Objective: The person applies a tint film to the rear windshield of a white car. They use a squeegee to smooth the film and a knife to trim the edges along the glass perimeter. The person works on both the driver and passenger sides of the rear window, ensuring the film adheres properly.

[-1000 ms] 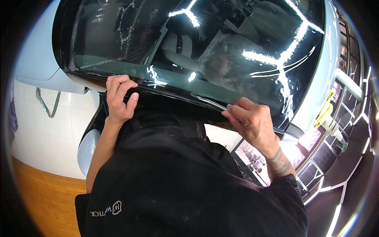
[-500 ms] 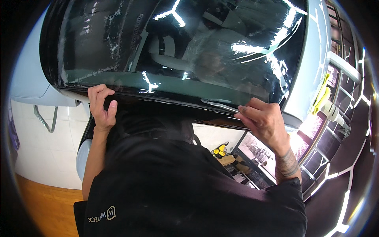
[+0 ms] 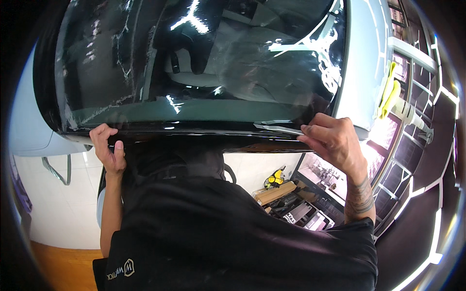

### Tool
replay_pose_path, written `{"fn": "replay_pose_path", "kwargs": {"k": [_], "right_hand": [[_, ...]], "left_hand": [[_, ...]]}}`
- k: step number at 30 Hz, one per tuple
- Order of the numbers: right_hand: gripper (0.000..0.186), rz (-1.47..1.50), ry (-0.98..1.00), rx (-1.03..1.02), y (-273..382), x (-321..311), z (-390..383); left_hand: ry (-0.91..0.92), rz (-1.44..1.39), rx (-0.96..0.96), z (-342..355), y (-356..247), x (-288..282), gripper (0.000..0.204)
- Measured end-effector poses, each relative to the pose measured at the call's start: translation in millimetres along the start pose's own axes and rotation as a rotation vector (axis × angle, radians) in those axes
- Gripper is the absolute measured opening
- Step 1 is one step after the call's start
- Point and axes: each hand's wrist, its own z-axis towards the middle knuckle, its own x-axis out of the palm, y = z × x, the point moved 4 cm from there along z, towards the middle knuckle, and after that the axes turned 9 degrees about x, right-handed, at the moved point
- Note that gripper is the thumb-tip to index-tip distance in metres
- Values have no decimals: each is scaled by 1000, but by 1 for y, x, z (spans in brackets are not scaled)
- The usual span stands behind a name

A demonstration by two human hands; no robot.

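Note:
A car's dark, glossy glass [image 3: 194, 109] fills the top of the view, with light reflections and pale wet-looking streaks on it. Along its near black edge [image 3: 194, 130], my left hand [image 3: 109, 150] rests toward the left end, fingers bent at the rim and thumb held apart. My right hand [image 3: 337, 143] pinches a thin, silvery, flat tool [image 3: 279, 128] near the right end of that edge. Its narrow tip points left, lying close along the border of the glass. Whether the tip is a blade or a scraper cannot be made out. The fingertips of my right hand are partly hidden.
Pale blue bodywork [image 3: 361, 68] borders the glass on the right. A yellow cloth [image 3: 390, 94] hangs beyond it, beside a white fixture [image 3: 410, 114]. Below right are a yellow-and-black item [image 3: 275, 178] and a long box [image 3: 275, 193]. Pale tiles [image 3: 75, 203] meet wooden flooring [image 3: 63, 262] at left.
The view has shifted, so the car appears farther left. My right hand and the tool have slid right along the glass edge. My left hand keeps about the same spot on the edge.

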Motion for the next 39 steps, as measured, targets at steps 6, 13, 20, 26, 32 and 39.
{"fn": "replay_pose_path", "kwargs": {"k": [6,13,20,26,32,39], "right_hand": [[13,-23,33,34,-12,-9,-5],[18,4,-28,35,-33,-24,-9],[19,-135,30,-10,-42,-52,5],[12,-214,114,-39,-56,-75,28],[16,-331,121,68,-78,-98,37],[12,-271,241,234,-82,-122,51]], "left_hand": [[26,-6,-3,-10,10,-1,33],[-14,5,25,-8,7,1,31],[-12,-14,3,-9,10,3,34],[3,19,-43,-7,7,1,35],[62,20,-80,0,4,2,35],[184,-32,-126,6,5,-9,29]]}}
